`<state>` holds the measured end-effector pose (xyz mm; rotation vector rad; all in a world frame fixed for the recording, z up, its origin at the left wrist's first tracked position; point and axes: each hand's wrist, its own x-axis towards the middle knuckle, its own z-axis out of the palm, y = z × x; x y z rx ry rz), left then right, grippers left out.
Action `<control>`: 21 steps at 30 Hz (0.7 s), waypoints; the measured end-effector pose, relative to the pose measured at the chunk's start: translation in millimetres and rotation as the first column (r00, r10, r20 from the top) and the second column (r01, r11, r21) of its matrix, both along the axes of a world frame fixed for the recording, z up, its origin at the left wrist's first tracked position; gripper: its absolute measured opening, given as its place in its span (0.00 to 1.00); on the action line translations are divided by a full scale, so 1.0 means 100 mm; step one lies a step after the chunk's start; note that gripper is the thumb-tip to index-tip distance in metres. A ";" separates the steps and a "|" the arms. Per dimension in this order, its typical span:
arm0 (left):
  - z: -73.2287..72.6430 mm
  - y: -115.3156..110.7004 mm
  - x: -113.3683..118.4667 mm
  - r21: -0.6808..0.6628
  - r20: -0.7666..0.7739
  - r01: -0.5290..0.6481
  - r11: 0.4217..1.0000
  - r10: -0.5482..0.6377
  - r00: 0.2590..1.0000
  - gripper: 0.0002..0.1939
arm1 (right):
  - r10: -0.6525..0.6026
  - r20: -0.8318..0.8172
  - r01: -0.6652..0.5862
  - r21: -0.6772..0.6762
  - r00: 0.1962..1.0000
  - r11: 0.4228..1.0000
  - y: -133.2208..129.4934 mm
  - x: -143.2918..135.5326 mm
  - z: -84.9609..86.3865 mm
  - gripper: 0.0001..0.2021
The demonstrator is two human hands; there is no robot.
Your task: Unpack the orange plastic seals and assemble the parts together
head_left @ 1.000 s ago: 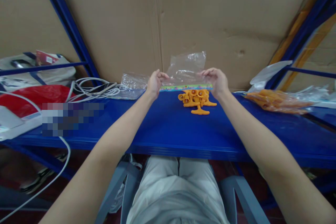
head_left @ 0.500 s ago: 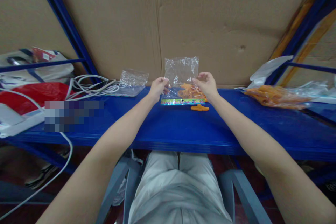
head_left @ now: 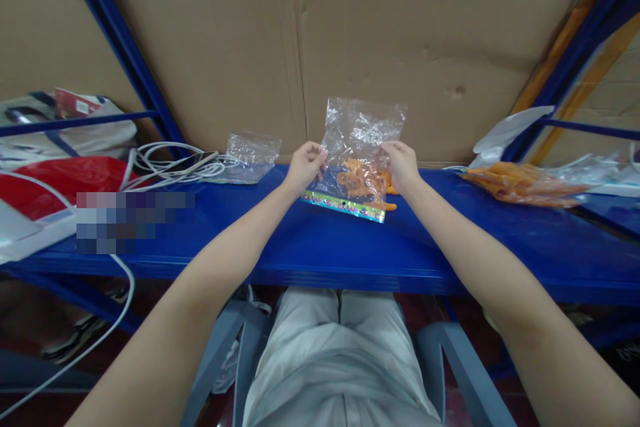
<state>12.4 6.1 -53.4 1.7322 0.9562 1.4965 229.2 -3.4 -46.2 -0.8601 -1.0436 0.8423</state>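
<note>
A clear plastic bag (head_left: 363, 125) with a colourful printed strip along its lower edge is stretched between my hands above the table. My left hand (head_left: 307, 165) pinches its left side. At the right side, the fingers of my right hand (head_left: 400, 161) are closed on it too. Several orange plastic pieces (head_left: 361, 177) show through the clear film and next to my right hand; whether any lie inside the bag, I cannot tell. One orange piece (head_left: 387, 207) lies nearer to me, partly behind the bag's printed strip.
On the blue table (head_left: 350, 253), another clear bag (head_left: 253, 155) lies at the left beside coiled white cables (head_left: 180, 163). A red bag (head_left: 65, 180) is further left. At the right rests a clear bag of orange pieces (head_left: 525, 183). Cardboard (head_left: 225, 33) stands behind.
The plastic bag has tilted, its right lower corner dropping toward me and its top shifting right. Both hands still hold its sides.
</note>
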 end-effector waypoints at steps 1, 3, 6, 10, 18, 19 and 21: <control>0.00 0.00 0.00 0.000 0.002 -0.008 1.000 0.008 1.000 0.11 | -0.015 -0.014 0.015 -0.011 1.000 1.000 -0.02 0.00 0.02 0.09; 0.01 0.00 0.00 0.009 0.016 -0.021 1.000 0.020 1.000 0.12 | -0.027 -0.052 0.025 -0.026 0.998 0.999 -0.05 0.00 0.05 0.10; 0.04 0.01 -0.03 0.038 0.037 -0.042 0.998 0.040 0.998 0.14 | 0.001 -0.103 -0.006 -0.042 0.995 0.999 -0.09 -0.01 0.10 0.11; 0.07 0.02 -0.08 0.037 0.048 -0.063 0.997 0.061 0.997 0.13 | 0.029 -0.113 -0.036 -0.055 0.993 0.998 -0.11 -0.01 0.11 0.13; 0.11 -0.07 -0.01 -0.100 0.030 0.009 0.995 -0.006 1.000 0.12 | -0.009 0.050 0.011 -0.057 0.999 0.998 -0.06 0.00 0.03 0.14; 0.11 -0.07 -0.01 -0.111 0.034 0.005 0.994 -0.001 0.999 0.13 | -0.003 0.081 0.007 -0.049 0.997 0.999 -0.05 -0.01 0.01 0.14; 0.11 -0.05 -0.02 -0.118 0.048 -0.024 0.993 0.030 0.998 0.14 | 0.012 0.132 -0.008 -0.028 0.991 1.000 -0.05 -0.04 -0.02 0.14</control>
